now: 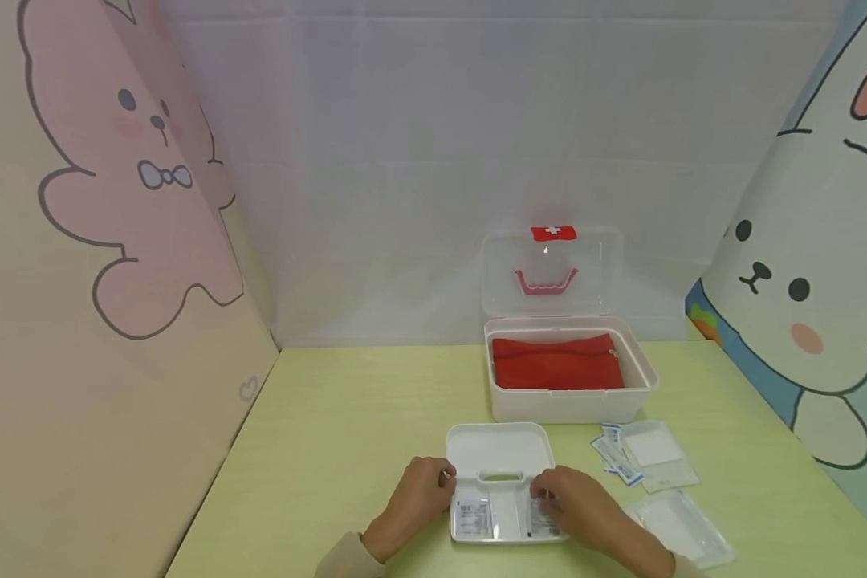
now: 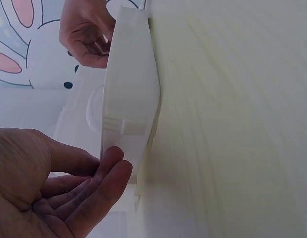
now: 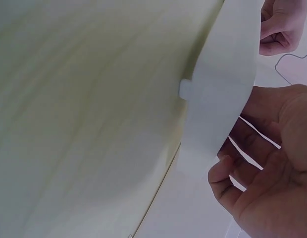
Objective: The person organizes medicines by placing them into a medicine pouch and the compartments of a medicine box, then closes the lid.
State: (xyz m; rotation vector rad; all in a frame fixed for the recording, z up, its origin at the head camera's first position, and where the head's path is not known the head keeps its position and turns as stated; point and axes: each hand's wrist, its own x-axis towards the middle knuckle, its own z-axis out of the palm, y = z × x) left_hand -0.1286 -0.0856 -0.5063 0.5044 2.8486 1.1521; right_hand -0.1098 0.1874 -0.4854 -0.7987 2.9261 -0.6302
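Observation:
A white plastic case (image 1: 500, 449) lies opened out flat on the table, with an oblong handle slot across its middle. A printed clear packet (image 1: 473, 518) fills its near left compartment. My left hand (image 1: 424, 491) is at the left edge, thumb and fingers pinching the case's side wall (image 2: 131, 84). Over the near right compartment, my right hand (image 1: 578, 506) has bent fingers at another printed packet (image 1: 542, 520). In the right wrist view those fingertips pass behind the case wall (image 3: 220, 84), so I cannot tell whether they grip the packet.
A white first-aid box (image 1: 563, 405) with its clear lid (image 1: 596, 273) raised stands behind, holding a red pouch (image 1: 556, 365). To the right lie several blue-and-white sachets (image 1: 617, 457), a clear package with a white pad (image 1: 653, 449) and a clear plastic tray (image 1: 682, 530).

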